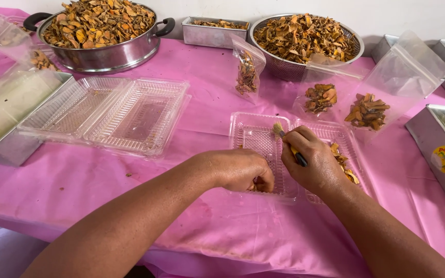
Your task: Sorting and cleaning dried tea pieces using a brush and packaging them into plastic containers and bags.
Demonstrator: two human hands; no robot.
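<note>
Item: clear tray on bench. My left hand is pinching dried slices, steadying it; my right hand is gripping a brush, bristles up for sweeping.

Whole pink tablecloth is covered in stuff. Back left there's a big steel pot heaped with dried orange slices, a small metal tin beside it, then a mesh colander full of the same. An empty clear clamshell box lies open on the left. Three plastic bags with a few slices each stand near the colander, another tin far right.
</note>
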